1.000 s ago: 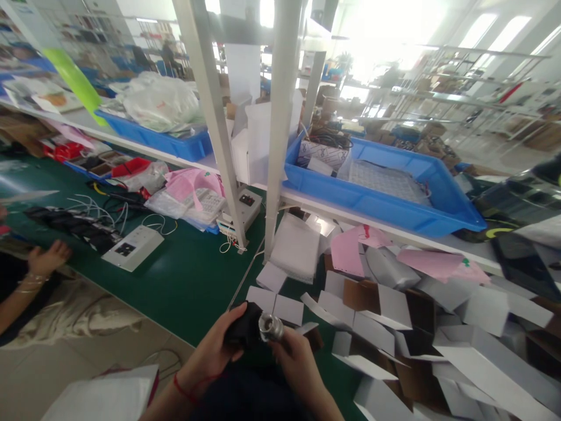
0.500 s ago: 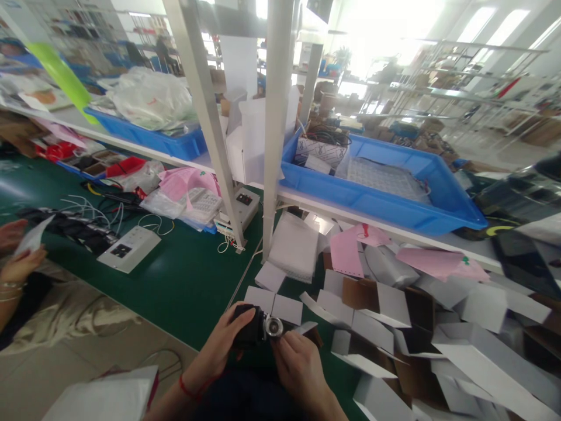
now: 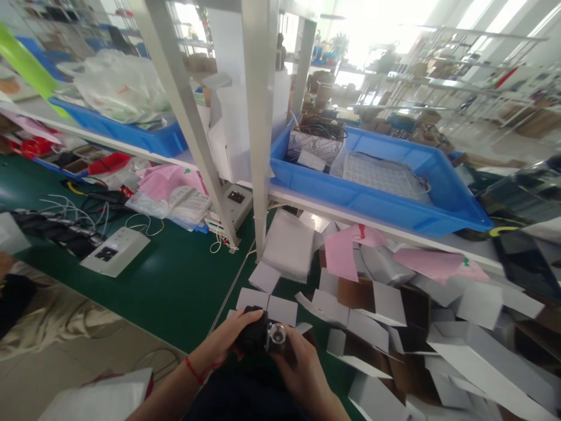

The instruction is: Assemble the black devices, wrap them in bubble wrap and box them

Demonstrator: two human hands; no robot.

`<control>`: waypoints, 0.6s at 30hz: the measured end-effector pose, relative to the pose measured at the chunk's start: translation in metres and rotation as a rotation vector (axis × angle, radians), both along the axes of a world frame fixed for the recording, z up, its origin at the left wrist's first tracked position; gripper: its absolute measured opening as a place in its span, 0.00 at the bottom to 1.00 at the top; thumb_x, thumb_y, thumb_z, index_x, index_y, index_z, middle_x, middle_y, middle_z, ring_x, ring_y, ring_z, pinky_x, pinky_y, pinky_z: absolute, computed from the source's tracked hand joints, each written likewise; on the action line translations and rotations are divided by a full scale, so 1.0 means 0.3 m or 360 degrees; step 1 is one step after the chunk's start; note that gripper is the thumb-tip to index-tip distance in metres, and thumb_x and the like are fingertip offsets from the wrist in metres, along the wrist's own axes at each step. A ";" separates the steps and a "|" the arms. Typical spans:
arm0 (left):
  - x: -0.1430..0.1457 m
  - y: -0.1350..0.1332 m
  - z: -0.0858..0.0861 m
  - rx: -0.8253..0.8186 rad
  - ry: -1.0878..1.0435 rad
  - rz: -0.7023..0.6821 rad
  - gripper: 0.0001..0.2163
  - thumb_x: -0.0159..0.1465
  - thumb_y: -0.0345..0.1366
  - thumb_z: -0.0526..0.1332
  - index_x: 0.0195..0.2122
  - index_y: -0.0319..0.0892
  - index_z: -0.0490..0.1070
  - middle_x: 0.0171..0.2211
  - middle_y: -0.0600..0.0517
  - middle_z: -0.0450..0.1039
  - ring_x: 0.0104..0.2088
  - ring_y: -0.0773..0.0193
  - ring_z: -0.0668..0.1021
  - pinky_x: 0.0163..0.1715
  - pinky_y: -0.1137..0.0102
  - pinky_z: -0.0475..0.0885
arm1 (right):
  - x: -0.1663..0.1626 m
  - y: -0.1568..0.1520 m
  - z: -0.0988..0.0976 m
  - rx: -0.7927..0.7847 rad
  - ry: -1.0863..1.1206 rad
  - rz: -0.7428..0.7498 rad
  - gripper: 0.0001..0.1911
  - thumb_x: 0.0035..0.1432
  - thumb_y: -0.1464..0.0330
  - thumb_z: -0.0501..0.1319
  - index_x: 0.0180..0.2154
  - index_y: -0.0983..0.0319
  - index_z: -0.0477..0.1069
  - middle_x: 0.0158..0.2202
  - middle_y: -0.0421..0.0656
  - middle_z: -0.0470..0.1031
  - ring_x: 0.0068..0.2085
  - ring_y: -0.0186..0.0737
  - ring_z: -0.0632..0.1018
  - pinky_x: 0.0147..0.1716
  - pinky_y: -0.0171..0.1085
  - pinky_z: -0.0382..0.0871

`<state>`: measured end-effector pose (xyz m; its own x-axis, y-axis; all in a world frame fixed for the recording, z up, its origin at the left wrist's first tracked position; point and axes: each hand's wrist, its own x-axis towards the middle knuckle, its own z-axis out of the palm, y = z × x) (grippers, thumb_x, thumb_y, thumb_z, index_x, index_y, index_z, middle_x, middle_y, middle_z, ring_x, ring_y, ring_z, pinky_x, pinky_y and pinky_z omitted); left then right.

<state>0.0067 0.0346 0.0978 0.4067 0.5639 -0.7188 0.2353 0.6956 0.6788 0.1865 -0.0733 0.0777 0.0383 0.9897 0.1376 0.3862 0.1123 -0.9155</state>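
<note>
Low over the front of the green table, my left hand (image 3: 234,336) is wrapped round a black block-shaped device (image 3: 254,329) with a round silver metal fitting (image 3: 277,334) on its right side. Close against that fitting, my right hand (image 3: 300,362) has its fingers curled at the fitting's lower right. Its fingertips are partly hidden, but they appear to grip the fitting end of the same device. Just beyond the device lie small white cartons (image 3: 283,310). The device's underside is covered by my hands.
Open white cartons (image 3: 390,333) crowd the right side. A blue tray (image 3: 372,199) stands on the shelf above, with pink sheets (image 3: 342,254) below. Leftward are a grey control box (image 3: 116,251), metal posts (image 3: 258,128) and a co-worker's sleeve (image 3: 17,298).
The view has shifted a little to the right. My right hand has changed its hold from fingers pinched below the fitting to thumb and fingers around its right side.
</note>
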 end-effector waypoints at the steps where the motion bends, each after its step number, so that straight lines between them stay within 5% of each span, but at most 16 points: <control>1: 0.019 0.010 -0.010 0.0020 -0.0007 -0.0060 0.36 0.48 0.67 0.66 0.43 0.38 0.71 0.29 0.53 0.71 0.23 0.67 0.73 0.13 0.77 0.61 | 0.002 -0.006 -0.004 -0.0141 0.0135 -0.0079 0.13 0.65 0.67 0.63 0.50 0.59 0.74 0.46 0.46 0.81 0.46 0.46 0.82 0.46 0.37 0.78; 5: 0.096 0.077 -0.066 0.0062 -0.0120 -0.0441 0.40 0.58 0.73 0.47 0.44 0.38 0.72 0.29 0.46 0.76 0.22 0.63 0.76 0.15 0.74 0.63 | 0.009 -0.009 0.029 -0.0528 0.0860 -0.0483 0.17 0.54 0.57 0.73 0.42 0.61 0.80 0.37 0.45 0.83 0.38 0.48 0.82 0.38 0.37 0.78; 7: 0.133 0.136 -0.108 0.0390 -0.0055 -0.0655 0.38 0.64 0.68 0.40 0.42 0.37 0.72 0.28 0.45 0.77 0.23 0.60 0.78 0.17 0.72 0.65 | 0.018 -0.006 0.052 -0.0581 0.1184 -0.0699 0.23 0.47 0.55 0.77 0.41 0.60 0.82 0.36 0.45 0.83 0.36 0.46 0.81 0.34 0.36 0.76; 11: 0.215 0.279 -0.190 0.1373 0.0321 -0.0702 0.15 0.65 0.48 0.60 0.41 0.39 0.72 0.36 0.46 0.77 0.37 0.56 0.78 0.38 0.64 0.73 | 0.051 -0.010 0.060 -0.0656 0.1600 -0.0898 0.26 0.42 0.56 0.81 0.41 0.61 0.83 0.37 0.48 0.84 0.32 0.42 0.80 0.28 0.33 0.73; 14: 0.284 0.356 -0.214 0.1689 0.0334 -0.0815 0.08 0.62 0.34 0.64 0.41 0.39 0.72 0.43 0.46 0.75 0.43 0.57 0.76 0.49 0.62 0.72 | 0.081 -0.021 0.043 -0.0671 0.1774 -0.0948 0.25 0.41 0.57 0.81 0.40 0.62 0.82 0.35 0.50 0.83 0.31 0.43 0.80 0.30 0.36 0.75; 18: 0.350 0.416 -0.213 0.1944 0.0316 -0.1007 0.08 0.66 0.28 0.58 0.46 0.40 0.71 0.46 0.47 0.74 0.50 0.59 0.75 0.56 0.66 0.69 | 0.130 -0.025 0.004 -0.0630 0.1721 -0.0963 0.26 0.46 0.57 0.79 0.45 0.61 0.81 0.38 0.50 0.83 0.35 0.46 0.81 0.35 0.39 0.77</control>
<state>0.1117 0.1594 0.0339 0.7760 0.6306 0.0153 0.4473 -0.5671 0.6916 0.2255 -0.0809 0.0790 0.3975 0.7427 -0.5389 -0.6697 -0.1667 -0.7237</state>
